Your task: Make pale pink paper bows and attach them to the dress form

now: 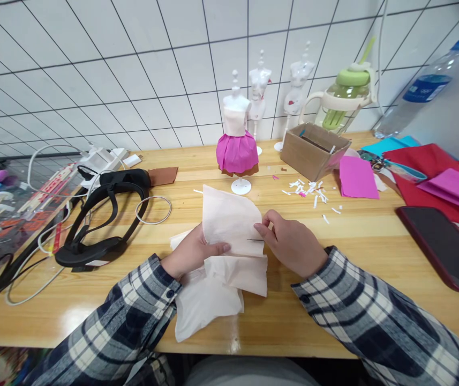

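My left hand (197,249) grips a cream sheet of thin paper or cloth (231,217), thumb on top and fingers behind it. At its right edge, my right hand (291,241) pinches the sheet between thumb and fingertips. A thin dark line, perhaps a slit or a needle, shows just below those fingertips; I cannot tell which. The lower part of the sheet is folded, and a whitish piece (209,308) hangs or lies beneath my left hand. Beyond the sheet stands a small dress form (236,134) in a cream top and magenta skirt.
Two bare white dress forms (258,88) stand behind, beside a cardboard box (309,153). White scraps (311,190) lie before the box. Magenta paper (358,177), red sheets (418,161) and a phone (442,246) are rightward. A black headset strap (112,214) and cables are leftward.
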`<state>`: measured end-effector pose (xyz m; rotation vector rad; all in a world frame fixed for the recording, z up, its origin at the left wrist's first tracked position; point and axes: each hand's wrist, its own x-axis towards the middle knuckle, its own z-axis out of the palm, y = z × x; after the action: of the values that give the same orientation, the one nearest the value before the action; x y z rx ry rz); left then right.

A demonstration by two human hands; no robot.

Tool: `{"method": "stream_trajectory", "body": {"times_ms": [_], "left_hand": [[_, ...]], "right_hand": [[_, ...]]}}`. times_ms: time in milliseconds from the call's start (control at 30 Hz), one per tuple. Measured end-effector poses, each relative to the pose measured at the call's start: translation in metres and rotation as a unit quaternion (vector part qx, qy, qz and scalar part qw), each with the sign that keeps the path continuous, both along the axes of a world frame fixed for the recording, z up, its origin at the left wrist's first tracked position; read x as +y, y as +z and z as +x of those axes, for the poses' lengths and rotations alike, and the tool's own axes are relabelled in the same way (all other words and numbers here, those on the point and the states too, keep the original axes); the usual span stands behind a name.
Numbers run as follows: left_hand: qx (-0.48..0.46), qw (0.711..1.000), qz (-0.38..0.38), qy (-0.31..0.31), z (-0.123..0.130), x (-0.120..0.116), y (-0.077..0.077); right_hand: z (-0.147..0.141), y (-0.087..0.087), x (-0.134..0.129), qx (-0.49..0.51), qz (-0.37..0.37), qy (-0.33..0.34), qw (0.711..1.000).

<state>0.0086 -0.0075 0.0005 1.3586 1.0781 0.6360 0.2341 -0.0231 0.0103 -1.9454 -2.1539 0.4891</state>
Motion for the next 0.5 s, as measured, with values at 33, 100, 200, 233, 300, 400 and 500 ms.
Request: {"method": "stream_trajectory", "body": {"times_ms": [33,100,200,233,300,400,500], "left_hand": [[0.004,1.0,0.004,0.001,0.0,0.0,-0.0003],[0.016,1.0,0.013,0.002,0.0004,-0.0003,-0.0009],[0.032,0.999,0.026,0.004,0.0019,-0.0014,-0.0011],[0.035,0.999,0.029,0.005,0.0025,-0.0018,-0.0009],[0.036,0.999,0.035,0.006,0.0034,-0.0024,-0.0004],[0.033,0.999,0.042,-0.002,0.0041,-0.0028,0.0],[0.036,0.998,0.046,-0.009,0.0038,-0.0025,-0.0005]], "right_hand": [[-0.0001,-0.0003,-0.0003,0.002,0.004,-0.003,1.0],[-0.0004,-0.0007,-0.0007,0.001,0.008,-0.003,1.0],[-0.0006,-0.0008,-0.0009,-0.004,0.006,0.002,1.0],[-0.0007,-0.0008,-0.0009,-0.008,0.007,0.003,1.0],[-0.0009,-0.0008,-0.0008,-0.021,0.009,0.004,1.0],[-0.0012,-0.0013,-0.0007,-0.042,0.016,0.001,0.999],[-0.0016,-0.0017,-0.0006,-0.06,0.018,0.005,0.998]]}}
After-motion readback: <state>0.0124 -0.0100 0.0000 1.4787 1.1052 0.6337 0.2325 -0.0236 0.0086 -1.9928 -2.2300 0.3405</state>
